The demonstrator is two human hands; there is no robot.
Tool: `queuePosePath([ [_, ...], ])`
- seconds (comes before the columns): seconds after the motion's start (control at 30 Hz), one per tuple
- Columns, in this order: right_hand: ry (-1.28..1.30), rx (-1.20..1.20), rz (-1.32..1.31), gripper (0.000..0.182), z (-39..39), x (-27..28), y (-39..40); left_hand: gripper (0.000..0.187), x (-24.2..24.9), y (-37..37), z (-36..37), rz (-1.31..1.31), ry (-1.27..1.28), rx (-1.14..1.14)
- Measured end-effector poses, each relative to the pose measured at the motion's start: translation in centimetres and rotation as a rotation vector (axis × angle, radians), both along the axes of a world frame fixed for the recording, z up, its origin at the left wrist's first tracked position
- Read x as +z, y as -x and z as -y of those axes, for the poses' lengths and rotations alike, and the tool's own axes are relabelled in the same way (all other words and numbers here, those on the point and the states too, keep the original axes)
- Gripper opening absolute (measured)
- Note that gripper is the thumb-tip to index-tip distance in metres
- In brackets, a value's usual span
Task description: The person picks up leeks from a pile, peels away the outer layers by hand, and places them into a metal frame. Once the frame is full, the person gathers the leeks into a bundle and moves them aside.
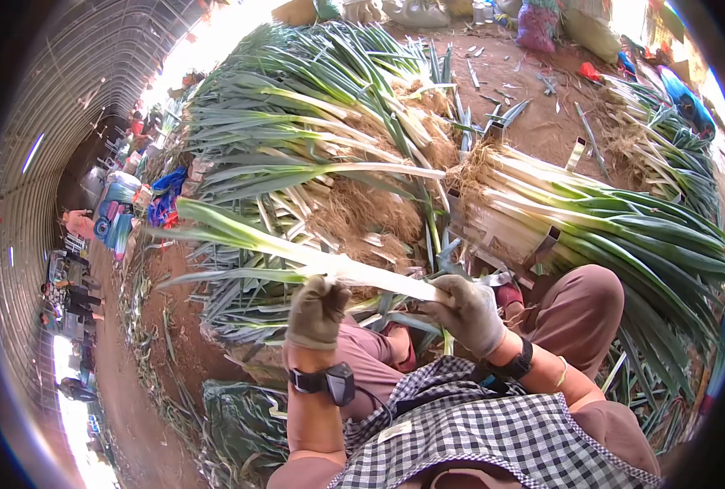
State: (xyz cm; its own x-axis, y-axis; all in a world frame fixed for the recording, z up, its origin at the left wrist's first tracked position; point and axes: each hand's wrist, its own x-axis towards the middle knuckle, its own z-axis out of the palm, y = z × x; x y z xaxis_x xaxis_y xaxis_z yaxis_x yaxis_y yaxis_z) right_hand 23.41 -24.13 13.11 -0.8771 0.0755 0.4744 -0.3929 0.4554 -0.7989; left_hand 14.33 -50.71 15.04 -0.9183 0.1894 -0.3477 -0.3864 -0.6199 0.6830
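A pale leek (379,277) lies across in front of my lap, its green leaves pointing to the left. My left hand (317,312), in a grey work glove, is closed at the leek's middle, where a torn outer leaf (273,275) sticks out beside it. Gloved as well, my right hand (466,314) is wrapped round the white lower end. The tip inside that fist is hidden. Behind the leek rises a big pile of leeks (248,122) with brown roots. A bundle of leeks (599,204) rests in a metal-pronged rack (546,244) to the right.
More leeks (664,138) lie at the far right. Leaf scraps litter the brown dirt floor (509,69). Filled sacks (537,26) stand at the back. A dark green plastic bag (244,424) is at the lower left. Several people (77,293) are far off under the arched roof.
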Motion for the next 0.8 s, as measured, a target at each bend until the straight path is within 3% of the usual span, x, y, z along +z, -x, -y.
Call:
queuePosePath([
  [0.13,0.033,0.015,0.048,0.034,0.8,0.5,0.2,0.008,-0.7,-2.8,-3.3,0.023,0.163,-0.115],
  [0.43,0.213,0.164,0.093,0.051,0.5,3.0,-0.6,0.004,-5.6,-7.4,-6.4,0.168,0.117,-0.494],
  [0.47,0.225,0.179,0.114,0.052,0.7,3.4,-0.6,0.005,-5.8,-8.2,-7.2,0.117,0.122,-0.58],
  [0.53,0.29,0.22,0.151,0.051,1.0,4.3,-0.8,0.005,-8.7,-9.4,-7.5,-0.441,0.55,-0.78],
  [0.63,0.296,0.236,0.114,0.048,0.9,4.4,-0.8,0.012,-11.2,-8.9,-6.8,-0.943,0.881,-0.649],
  [0.7,0.263,0.228,0.064,0.045,0.5,4.2,-0.5,0.017,-12.8,-8.8,-4.7,0.064,0.585,-0.487],
  [0.77,0.109,0.224,0.171,0.041,-0.8,6.8,-0.6,0.024,-3.9,-6.1,-4.8,-0.247,0.556,-0.052],
  [0.8,0.081,0.242,0.209,0.041,-0.6,7.2,-0.5,0.032,-1.2,-4.3,-3.8,-0.47,0.667,0.024],
])
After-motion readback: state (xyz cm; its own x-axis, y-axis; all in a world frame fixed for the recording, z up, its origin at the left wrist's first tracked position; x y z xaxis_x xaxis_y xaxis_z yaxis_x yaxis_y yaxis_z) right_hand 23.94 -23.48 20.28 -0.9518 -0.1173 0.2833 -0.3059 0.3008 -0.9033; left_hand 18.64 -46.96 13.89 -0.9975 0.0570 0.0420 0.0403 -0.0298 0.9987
